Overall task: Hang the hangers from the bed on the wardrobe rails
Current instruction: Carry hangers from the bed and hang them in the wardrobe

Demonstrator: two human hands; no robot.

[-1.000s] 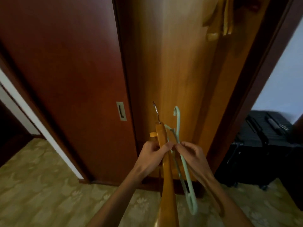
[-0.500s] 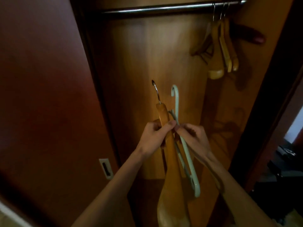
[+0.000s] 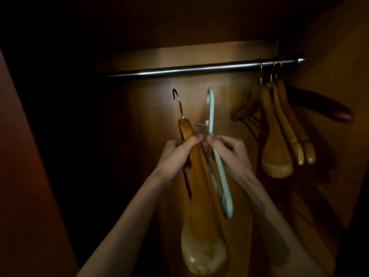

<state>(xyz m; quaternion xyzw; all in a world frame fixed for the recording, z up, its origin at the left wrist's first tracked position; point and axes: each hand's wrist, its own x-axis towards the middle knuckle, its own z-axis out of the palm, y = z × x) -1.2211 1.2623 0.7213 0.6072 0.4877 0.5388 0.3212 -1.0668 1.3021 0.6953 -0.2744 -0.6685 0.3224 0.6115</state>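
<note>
My left hand grips a wooden hanger with a metal hook, held upright below the rail. My right hand pinches a pale green plastic hanger just beside it, its hook pointing up. Both hooks stand a little below the metal wardrobe rail, which runs across the open wardrobe. The two hangers touch or overlap between my hands.
Several wooden hangers hang at the right end of the rail, near the wardrobe's right wall. A dark hanger arm sticks out to the right. The sliding door stands at the left. The rail's left and middle stretch is bare.
The view has lifted from the floor and door to the wardrobe's inside. Both hands have raised the two hangers up toward the rail, still holding them.
</note>
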